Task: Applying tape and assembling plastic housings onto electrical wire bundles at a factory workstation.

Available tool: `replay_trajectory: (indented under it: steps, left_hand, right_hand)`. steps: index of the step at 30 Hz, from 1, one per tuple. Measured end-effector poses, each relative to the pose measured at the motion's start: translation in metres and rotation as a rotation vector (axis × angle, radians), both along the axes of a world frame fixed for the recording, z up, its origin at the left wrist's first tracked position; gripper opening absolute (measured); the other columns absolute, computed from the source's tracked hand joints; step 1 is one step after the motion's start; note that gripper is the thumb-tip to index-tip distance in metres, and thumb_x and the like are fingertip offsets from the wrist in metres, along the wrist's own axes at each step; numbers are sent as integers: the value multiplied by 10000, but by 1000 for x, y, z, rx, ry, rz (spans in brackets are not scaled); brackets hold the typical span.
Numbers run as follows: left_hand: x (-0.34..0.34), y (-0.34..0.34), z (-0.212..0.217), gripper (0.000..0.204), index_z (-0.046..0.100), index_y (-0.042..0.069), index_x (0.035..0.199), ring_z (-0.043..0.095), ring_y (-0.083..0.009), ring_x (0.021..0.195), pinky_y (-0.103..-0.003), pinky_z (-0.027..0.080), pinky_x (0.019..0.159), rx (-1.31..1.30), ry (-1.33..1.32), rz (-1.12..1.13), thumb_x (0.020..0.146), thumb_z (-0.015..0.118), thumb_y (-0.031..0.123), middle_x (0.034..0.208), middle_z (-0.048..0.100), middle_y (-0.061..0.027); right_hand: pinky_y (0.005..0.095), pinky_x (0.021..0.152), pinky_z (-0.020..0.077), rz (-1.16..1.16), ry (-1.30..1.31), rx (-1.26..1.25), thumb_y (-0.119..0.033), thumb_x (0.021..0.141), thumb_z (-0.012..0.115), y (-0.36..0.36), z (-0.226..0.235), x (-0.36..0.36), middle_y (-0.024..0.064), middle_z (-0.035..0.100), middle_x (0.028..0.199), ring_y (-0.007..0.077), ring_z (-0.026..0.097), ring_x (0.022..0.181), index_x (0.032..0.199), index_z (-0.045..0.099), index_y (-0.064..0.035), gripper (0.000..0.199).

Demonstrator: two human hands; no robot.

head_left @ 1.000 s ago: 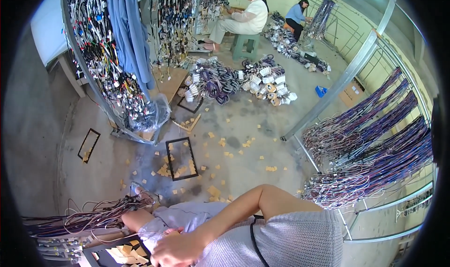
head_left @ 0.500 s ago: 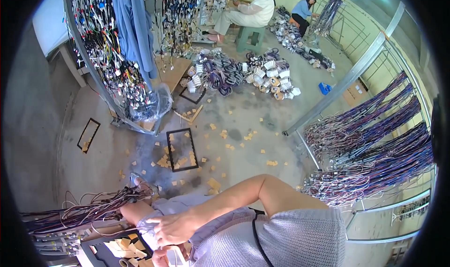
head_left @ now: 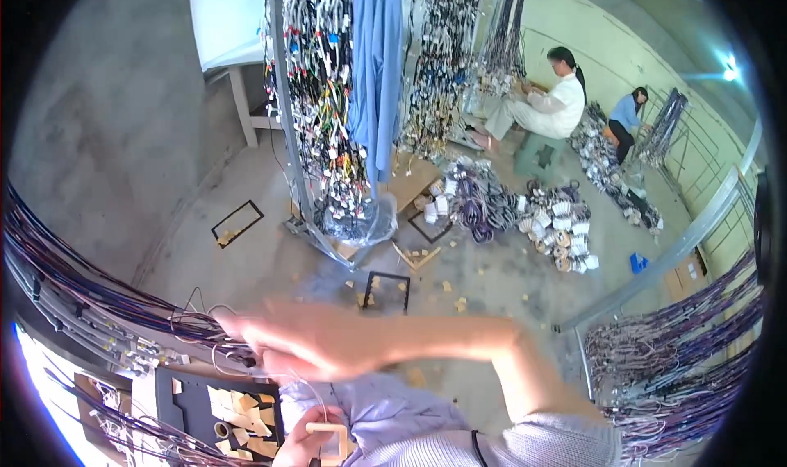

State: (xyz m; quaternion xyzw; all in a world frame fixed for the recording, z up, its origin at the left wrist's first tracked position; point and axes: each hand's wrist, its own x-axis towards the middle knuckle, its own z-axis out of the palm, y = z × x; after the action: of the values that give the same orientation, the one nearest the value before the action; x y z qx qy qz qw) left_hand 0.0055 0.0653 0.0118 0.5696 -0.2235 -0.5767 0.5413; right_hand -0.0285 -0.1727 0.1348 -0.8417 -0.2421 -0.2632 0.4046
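My right hand [head_left: 316,340] is stretched across in front of me, over the ends of a bundle of dark and purple wires [head_left: 156,311]. Its fingers are smeared by motion, so their grip is unclear. Below it, near the lower edge, my left hand [head_left: 302,445] is closed on a pale, rectangular loop-shaped piece [head_left: 334,432]. A thin light wire [head_left: 316,391] runs between the two hands. Left of my left hand sits a black tray [head_left: 182,405] with several tan paper pieces [head_left: 246,410] and a small roll [head_left: 222,429].
A metal rack [head_left: 288,123] hung with wire harnesses and a blue garment [head_left: 377,74] stands ahead. Coiled harnesses [head_left: 484,205] and black frames [head_left: 387,292] lie on the floor. Another rack of wires [head_left: 656,344] is at right. Two people [head_left: 561,98] sit farther off.
The view has turned to the left. My right hand has moved away from my left hand toward the wire bundle. My left hand still holds the pale piece.
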Motion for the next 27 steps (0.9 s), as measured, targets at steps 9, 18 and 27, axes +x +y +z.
replay_trajectory:
  steps: [9,18,27]
  left_hand:
    - [3,-22,-17,386,532,17,1172,550,-132,931,-247,415,853,19,-76,-26,787,544,25,985,600,-49]
    - [-8,9,-7,404,571,-79,987,616,-270,599,-337,514,560,-21,227,214,658,647,143,733,613,-183]
    - [-4,19,-3,396,607,-72,879,596,-234,510,-292,489,457,106,185,218,603,612,212,674,619,-175]
  right_hand:
    - [391,578,449,78,-479,427,-25,801,570,47,121,47,131,568,679,276,586,637,895,571,12,102]
    - [429,805,416,276,203,-270,-153,801,594,50,-74,-3,59,605,856,235,606,843,929,559,-44,171]
    - [490,778,437,214,132,-491,-241,843,521,60,-114,-24,116,627,788,294,648,753,889,590,-15,241]
